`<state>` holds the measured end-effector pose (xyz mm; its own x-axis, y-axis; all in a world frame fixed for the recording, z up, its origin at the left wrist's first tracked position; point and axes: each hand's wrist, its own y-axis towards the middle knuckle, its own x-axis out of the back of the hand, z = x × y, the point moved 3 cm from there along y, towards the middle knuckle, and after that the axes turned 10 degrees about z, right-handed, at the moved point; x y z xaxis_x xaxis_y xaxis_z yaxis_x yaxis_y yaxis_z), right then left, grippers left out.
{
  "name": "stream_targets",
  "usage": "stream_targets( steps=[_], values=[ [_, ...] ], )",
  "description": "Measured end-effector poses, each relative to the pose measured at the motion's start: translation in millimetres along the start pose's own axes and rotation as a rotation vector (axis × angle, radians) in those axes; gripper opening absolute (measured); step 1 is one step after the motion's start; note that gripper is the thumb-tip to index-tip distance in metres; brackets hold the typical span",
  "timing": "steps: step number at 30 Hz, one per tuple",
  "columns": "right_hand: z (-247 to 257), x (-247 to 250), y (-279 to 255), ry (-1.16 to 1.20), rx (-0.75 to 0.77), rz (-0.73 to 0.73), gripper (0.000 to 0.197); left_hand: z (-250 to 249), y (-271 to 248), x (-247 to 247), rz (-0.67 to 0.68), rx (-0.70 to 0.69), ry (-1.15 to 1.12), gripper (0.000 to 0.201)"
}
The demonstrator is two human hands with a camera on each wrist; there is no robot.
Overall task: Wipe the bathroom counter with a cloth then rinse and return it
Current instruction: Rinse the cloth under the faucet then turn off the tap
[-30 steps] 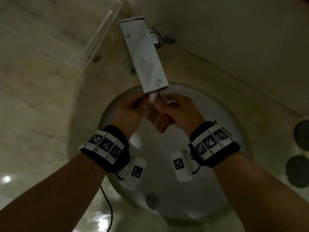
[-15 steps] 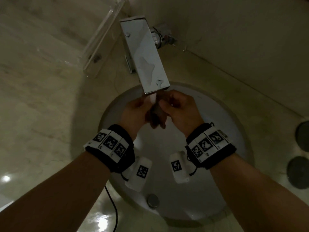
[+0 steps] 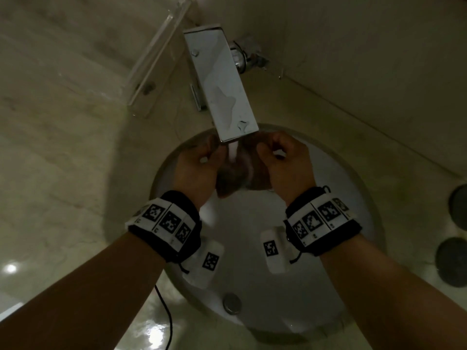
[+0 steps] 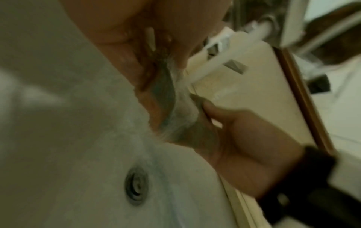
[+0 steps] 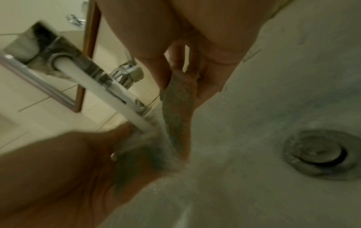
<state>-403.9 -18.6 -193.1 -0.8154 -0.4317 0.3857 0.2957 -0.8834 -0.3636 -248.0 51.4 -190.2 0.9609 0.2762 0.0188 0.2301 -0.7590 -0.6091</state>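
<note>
A brown wet cloth (image 3: 231, 176) hangs spread between both hands under the running water (image 3: 233, 153) of the chrome faucet (image 3: 221, 89), over the white round basin (image 3: 336, 188). My left hand (image 3: 199, 160) pinches its left edge and my right hand (image 3: 283, 157) pinches its right edge. In the left wrist view the cloth (image 4: 166, 92) is blurred, with water streaming over it. In the right wrist view the cloth (image 5: 176, 108) hangs from my right hand's fingers (image 5: 207, 83) beside the water stream (image 5: 121, 98).
The drain (image 3: 231, 302) sits at the near side of the basin. A clear acrylic holder (image 3: 154, 69) stands on the beige counter (image 3: 63, 147) left of the faucet. Two dark round objects (image 3: 452, 261) lie at the right edge. A black cable (image 3: 168, 322) runs along the near counter.
My hands have moved apart, and the cloth that was bunched between them is now stretched open under the water stream.
</note>
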Motion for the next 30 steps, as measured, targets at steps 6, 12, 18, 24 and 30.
stream_targets(
  steps=[6,12,18,24,30],
  values=[
    [17,-27,-15,0.209,-0.087,0.264,0.040,-8,-9,-12,0.147,0.002,-0.202,0.032],
    [11,-19,-6,0.155,-0.032,0.190,0.012,-1,-1,-5,0.177,-0.011,-0.174,0.025],
    [16,-11,-5,0.690,-0.170,0.227,0.044,-8,-2,-10,0.266,-0.186,0.006,0.024],
    [18,-9,-4,0.382,-0.129,0.221,0.039,-4,-2,-7,0.250,-0.179,0.045,0.018],
    [12,-6,-1,0.357,-0.077,0.100,0.022,3,5,3,0.114,-0.109,-0.073,0.033]
  ],
)
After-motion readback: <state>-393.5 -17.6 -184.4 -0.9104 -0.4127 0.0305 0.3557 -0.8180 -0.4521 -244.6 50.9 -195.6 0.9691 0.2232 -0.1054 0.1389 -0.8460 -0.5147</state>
